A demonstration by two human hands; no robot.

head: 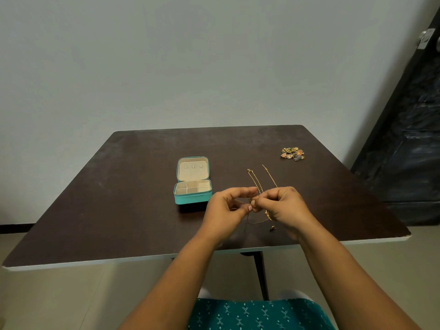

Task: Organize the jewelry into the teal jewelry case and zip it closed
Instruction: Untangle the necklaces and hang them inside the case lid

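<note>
Dark brown and scuffed, the square table [133, 186] stands against a plain pale wall, with a dark door at the far right and a teal patterned cloth at the bottom edge of the view. On the table left of centre sits the teal jewelry case [193, 181], unzipped and open: its lid stands tilted back at the far side, showing a cream lining with three small tabs, and its base faces the person with cream compartments that look bare. The case's long axis runs away from the person, slightly leaning right. Just right of it, both hands meet above the table. The left hand [226, 215] has its fingers curled, thumb and fingertip pinching a thin gold chain [258, 186]; the right hand [284, 209] is also curled and pinches the same chain at nearly the same spot. Two strands of the chain lie on the table beyond the hands, running away and slightly left, and more of it hangs below the right hand with a small charm at its end. Well apart, near the far right corner, lies a small heap of colourful trinkets [292, 153].
</note>
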